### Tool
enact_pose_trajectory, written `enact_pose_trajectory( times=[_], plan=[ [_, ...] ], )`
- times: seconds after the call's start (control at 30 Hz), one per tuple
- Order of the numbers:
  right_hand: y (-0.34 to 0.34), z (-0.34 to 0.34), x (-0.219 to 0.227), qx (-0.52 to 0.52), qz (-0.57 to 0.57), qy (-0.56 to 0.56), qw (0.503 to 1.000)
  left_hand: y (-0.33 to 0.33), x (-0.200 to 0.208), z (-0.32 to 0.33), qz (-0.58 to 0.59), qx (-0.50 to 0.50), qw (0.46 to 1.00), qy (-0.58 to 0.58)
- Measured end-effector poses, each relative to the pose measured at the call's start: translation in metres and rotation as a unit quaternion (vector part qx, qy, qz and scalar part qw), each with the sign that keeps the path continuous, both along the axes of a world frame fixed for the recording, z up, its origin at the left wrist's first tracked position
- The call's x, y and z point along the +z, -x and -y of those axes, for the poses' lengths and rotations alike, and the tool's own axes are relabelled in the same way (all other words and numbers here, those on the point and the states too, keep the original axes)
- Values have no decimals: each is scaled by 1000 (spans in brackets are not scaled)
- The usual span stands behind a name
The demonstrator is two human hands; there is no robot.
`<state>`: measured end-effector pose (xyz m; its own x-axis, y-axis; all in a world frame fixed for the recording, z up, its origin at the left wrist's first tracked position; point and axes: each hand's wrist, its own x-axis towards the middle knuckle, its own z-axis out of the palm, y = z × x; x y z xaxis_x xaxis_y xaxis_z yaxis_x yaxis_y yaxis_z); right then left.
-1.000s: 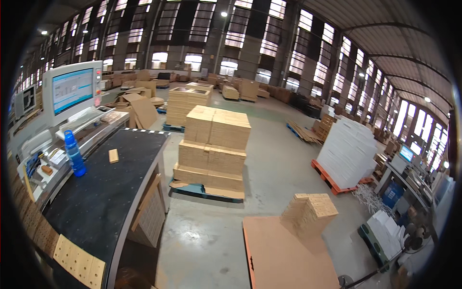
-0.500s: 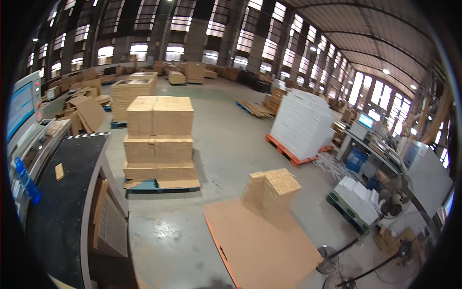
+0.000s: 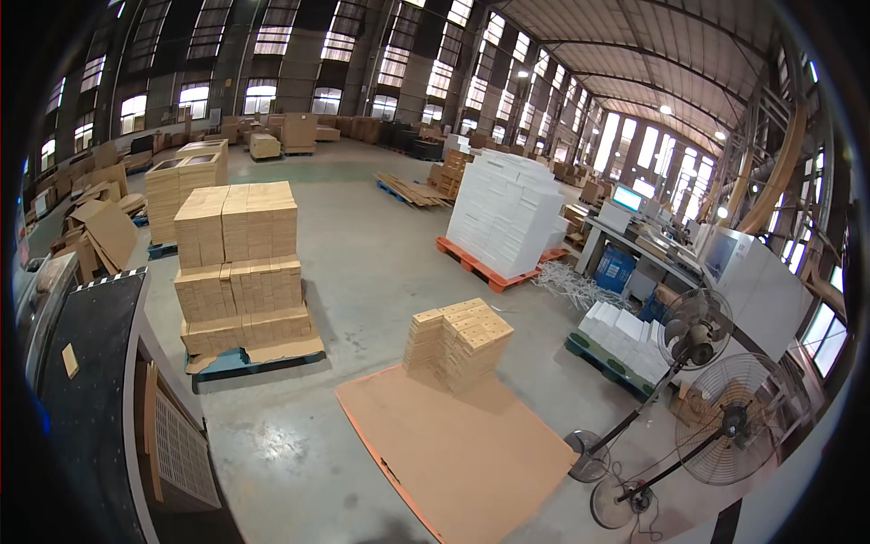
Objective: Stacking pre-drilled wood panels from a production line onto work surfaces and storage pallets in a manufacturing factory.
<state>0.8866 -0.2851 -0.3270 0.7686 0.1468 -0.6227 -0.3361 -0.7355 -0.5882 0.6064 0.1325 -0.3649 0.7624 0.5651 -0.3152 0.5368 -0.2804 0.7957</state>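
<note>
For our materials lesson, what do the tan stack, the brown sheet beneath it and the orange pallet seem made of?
Tan stack: probably wooden board, matte, pale layered sides. Brown sheet: likely cardboard, dull, plain brown. Orange pallet: perhaps plastic, smooth-looking, evenly coloured.

From here: board stack [image 3: 460, 340] on the cardboard sheet's [image 3: 462, 453] far end, bench [image 3: 86, 408] far left with a wood strip [image 3: 70, 361] on it, palletised pile [image 3: 240, 267] between bench and sheet, another palletised load [image 3: 503, 216] behind the stack, two floor fans [image 3: 698, 354] right, desk [image 3: 625, 234] beyond them.
</note>
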Motion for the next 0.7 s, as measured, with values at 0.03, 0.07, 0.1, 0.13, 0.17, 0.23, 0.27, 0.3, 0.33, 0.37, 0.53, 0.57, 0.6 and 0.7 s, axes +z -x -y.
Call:
enact_pose_trajectory(
  times=[0.03,0.07,0.1,0.13,0.17,0.23,0.27,0.3,0.33,0.37,0.53,0.57,0.6,0.7],
  plan=[
    [2,-6,3,-6,-6,-3,1000,4,1,1,0,5,1000,5],
    [2,-15,3,-11,-10,-9,1000,5,4,-3,2,10,1000,6],
    [1,-24,3,-14,-15,-15,1000,7,8,-6,4,18,1000,7],
    [-1,-33,0,-9,-13,-17,1000,10,11,-9,6,26,1000,8],
    [-4,-39,-8,2,11,-30,1000,14,14,-11,8,33,999,9],
    [-6,-46,-26,9,33,-39,999,24,19,-11,7,40,999,17],
    [-12,-43,-41,62,66,-35,995,21,22,-10,9,34,999,23],
    [-16,-47,-45,123,97,-34,987,22,24,-11,10,37,999,27],
    [-14,-48,-48,121,99,-33,987,21,25,-11,11,38,999,31],
    [-11,-55,-44,101,96,-48,989,23,27,-12,13,47,998,33],
    [27,-72,-16,-19,20,-101,994,45,33,-19,13,85,995,47],
    [27,-65,-21,-24,24,-101,994,42,36,-21,15,83,995,51],
    [29,-54,-31,44,77,-48,995,37,38,-23,17,78,995,56],
    [37,-41,-35,116,116,17,986,42,39,-24,13,84,994,72]
  ],
)
